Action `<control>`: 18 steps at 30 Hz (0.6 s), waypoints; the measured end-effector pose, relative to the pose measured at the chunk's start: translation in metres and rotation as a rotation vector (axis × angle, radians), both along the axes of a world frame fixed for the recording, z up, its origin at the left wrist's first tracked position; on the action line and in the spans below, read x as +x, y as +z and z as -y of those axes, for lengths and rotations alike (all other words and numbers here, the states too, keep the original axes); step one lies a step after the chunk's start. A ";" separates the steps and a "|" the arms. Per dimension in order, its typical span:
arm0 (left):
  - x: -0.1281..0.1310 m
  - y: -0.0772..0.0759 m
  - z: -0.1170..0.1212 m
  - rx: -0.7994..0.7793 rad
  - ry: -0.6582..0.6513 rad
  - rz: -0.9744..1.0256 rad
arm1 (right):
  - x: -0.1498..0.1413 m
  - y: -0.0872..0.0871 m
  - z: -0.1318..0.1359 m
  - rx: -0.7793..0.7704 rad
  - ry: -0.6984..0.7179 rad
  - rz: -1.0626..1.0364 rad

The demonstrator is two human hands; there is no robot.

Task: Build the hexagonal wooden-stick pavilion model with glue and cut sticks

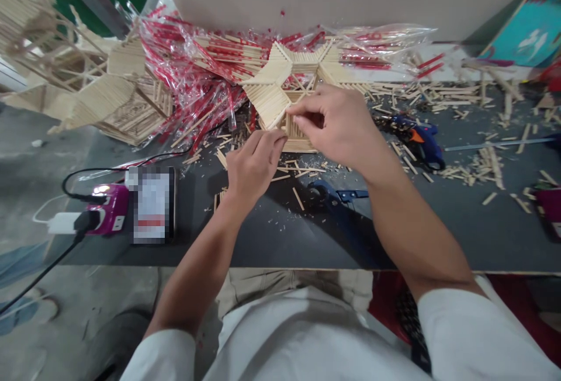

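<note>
A small model built of pale wooden sticks [267, 94] stands on the dark table, with slatted roof panels flaring out around an open middle. My left hand [253, 162] is closed at the lower corner of the front-left panel, fingertips pinched together. Just above and to the right, my right hand [342, 127] pinches with thumb and index finger at the same edge. A short pale wooden stick [280, 119] runs along that edge between my fingertips. My fingers cover its ends, and my right hand hides the model's right front side.
Larger stick models [100, 94] stand at the left. Behind lie red-and-clear chopstick wrappers [205, 59]. A blue glue gun [425, 138] and scattered stick offcuts [473, 165] are at right. Blue-handled cutters [339, 205], a phone [153, 205] and a purple power adapter [109, 208] lie nearer.
</note>
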State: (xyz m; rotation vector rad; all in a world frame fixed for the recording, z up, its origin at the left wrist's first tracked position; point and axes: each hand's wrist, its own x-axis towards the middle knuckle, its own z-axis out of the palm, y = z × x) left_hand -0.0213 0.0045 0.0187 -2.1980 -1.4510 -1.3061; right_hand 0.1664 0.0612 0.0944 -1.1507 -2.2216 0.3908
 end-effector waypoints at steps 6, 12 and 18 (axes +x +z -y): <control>-0.003 0.000 -0.001 -0.002 0.020 -0.079 | -0.002 -0.001 0.000 -0.015 -0.008 -0.023; -0.003 -0.003 -0.001 -0.039 -0.002 -0.003 | -0.003 0.000 0.001 -0.016 -0.036 -0.028; 0.001 -0.006 0.000 -0.118 0.030 0.068 | -0.004 0.002 0.003 -0.077 -0.049 -0.033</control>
